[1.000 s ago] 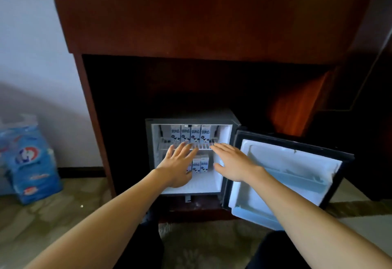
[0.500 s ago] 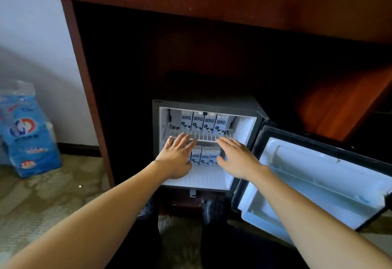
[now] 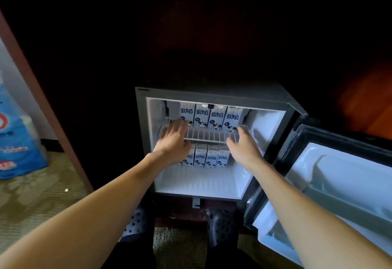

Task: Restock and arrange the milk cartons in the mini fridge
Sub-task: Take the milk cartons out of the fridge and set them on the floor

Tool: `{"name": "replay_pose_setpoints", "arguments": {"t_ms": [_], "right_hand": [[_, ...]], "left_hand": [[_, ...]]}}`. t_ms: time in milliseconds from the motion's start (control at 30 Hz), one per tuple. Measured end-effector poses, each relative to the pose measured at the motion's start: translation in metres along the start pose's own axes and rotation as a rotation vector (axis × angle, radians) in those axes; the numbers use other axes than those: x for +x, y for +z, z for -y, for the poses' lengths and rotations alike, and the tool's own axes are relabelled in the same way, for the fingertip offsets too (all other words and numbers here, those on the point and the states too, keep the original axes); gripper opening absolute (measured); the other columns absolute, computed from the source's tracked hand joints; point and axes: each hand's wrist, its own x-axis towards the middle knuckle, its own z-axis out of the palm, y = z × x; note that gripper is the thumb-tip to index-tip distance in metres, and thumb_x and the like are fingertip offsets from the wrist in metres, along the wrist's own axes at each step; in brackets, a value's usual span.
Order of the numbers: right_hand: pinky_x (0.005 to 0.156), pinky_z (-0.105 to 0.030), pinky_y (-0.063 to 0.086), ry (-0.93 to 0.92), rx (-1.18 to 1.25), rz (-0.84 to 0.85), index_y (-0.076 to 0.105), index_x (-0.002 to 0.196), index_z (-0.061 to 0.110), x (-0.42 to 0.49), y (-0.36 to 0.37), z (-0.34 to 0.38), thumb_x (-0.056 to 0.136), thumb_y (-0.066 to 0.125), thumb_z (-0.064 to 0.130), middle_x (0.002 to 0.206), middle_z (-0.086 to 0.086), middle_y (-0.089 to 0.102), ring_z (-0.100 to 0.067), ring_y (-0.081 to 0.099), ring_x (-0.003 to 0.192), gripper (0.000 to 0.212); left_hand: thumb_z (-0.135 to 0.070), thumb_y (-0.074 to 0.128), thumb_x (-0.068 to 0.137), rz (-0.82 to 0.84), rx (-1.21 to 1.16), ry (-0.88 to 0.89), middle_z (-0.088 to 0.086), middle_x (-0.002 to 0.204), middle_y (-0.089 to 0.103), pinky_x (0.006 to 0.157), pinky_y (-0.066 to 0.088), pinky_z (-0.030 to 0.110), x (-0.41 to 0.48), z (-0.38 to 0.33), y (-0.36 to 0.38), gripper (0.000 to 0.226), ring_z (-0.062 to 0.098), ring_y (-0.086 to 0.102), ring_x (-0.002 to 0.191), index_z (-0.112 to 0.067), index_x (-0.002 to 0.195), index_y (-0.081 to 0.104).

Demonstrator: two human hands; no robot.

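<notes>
The mini fridge point(image 3: 212, 91) sits low in a dark wooden cupboard, with its fridge door point(image 3: 343, 175) swung wide to the right. Four top milk cartons point(image 3: 216, 118) stand in a neat row at the back of the wire shelf point(image 3: 210, 136), side by side and touching, with the cow faces looking out. Four bottom milk cartons point(image 3: 212, 158) stand the same way on the fridge floor under the shelf. The left hand point(image 3: 174, 139) reaches in over the left end of the shelf, its fingers straight and a bit spread, with the tips at the carton on the left end; I cannot tell if they touch it. The right hand point(image 3: 244, 147) reaches to the right end of the shelf, fingers straight too, with the tips close to the carton on that end. Neither hand holds anything. The cartons look like small paper boxes, so I think they are light but sloshy inside, and the sides would dent if squeezed hard. They may be smooth and a bit slippery when cold. The row is packed tight, so a good way is to press flat hands on the two outer sides and slide the whole row, or tip one box forward by its top and then take it by its two wide sides. The shelf wires could catch a bottom edge and tip a box, so go slow
</notes>
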Motion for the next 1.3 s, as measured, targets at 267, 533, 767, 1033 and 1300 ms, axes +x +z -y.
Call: {"name": "replay_pose_setpoints", "arguments": {"t_ms": [267, 533, 767, 1033, 1300], "right_hand": [[0.074, -0.026, 0.044, 0.05, 0.162, -0.127, 0.027, 0.154, 0.021, 0.045, 0.02, -0.018, 0.1, 0.054, 0.027, 0.152, -0.002, 0.042, -0.022, 0.057, 0.119, 0.061], [0.101, -0.038, 0.044, 0.063, 0.409, -0.128, 0.05, 0.138, 0.027, 0.078, 0.03, -0.023, 0.09, 0.069, 0.043, 0.133, 0.008, 0.059, -0.018, 0.055, 0.122, 0.054], [0.084, -0.033, 0.048, 0.093, 0.531, -0.203, 0.06, 0.119, 0.017, 0.067, 0.03, -0.025, 0.092, 0.07, 0.03, 0.11, 0.0, 0.068, -0.022, 0.064, 0.1, 0.031], [0.06, -0.024, 0.037, 0.049, 0.487, -0.173, 0.057, 0.101, 0.017, 0.004, 0.024, -0.011, 0.101, 0.055, 0.036, 0.095, 0.003, 0.061, -0.005, 0.053, 0.078, 0.019], [0.078, -0.031, 0.047, 0.06, 0.427, 0.09, 0.059, 0.119, 0.019, -0.04, 0.017, -0.013, 0.099, 0.058, 0.037, 0.113, 0.005, 0.066, -0.011, 0.061, 0.098, 0.027]], "left_hand": [[-0.012, 0.052, 0.084, -0.146, -0.268, -0.14, 0.008, 0.101, 0.051, 0.057, 0.054, 0.043, 0.037, 0.009, 0.03, 0.045, 0.028, 0.06, 0.081, -0.024, 0.121, 0.031], [-0.008, 0.06, 0.093, -0.157, -0.504, -0.25, 0.002, 0.112, 0.054, 0.073, 0.044, 0.02, 0.063, 0.014, 0.024, 0.062, 0.01, 0.055, 0.087, -0.015, 0.141, 0.021], [-0.013, 0.062, 0.096, -0.197, -0.692, -0.319, 0.005, 0.123, 0.059, 0.059, 0.051, 0.016, 0.078, 0.015, 0.022, 0.06, 0.014, 0.061, 0.088, -0.02, 0.145, 0.028], [-0.012, 0.053, 0.1, -0.215, -0.554, -0.288, 0.0, 0.117, 0.063, 0.063, 0.049, 0.02, 0.055, 0.005, 0.008, 0.03, 0.017, 0.064, 0.091, -0.02, 0.129, 0.05], [-0.024, 0.058, 0.094, -0.137, -0.269, -0.153, 0.0, 0.115, 0.056, 0.085, 0.05, 0.037, 0.004, -0.003, -0.006, 0.03, 0.022, 0.059, 0.099, -0.022, 0.123, 0.05]]}}
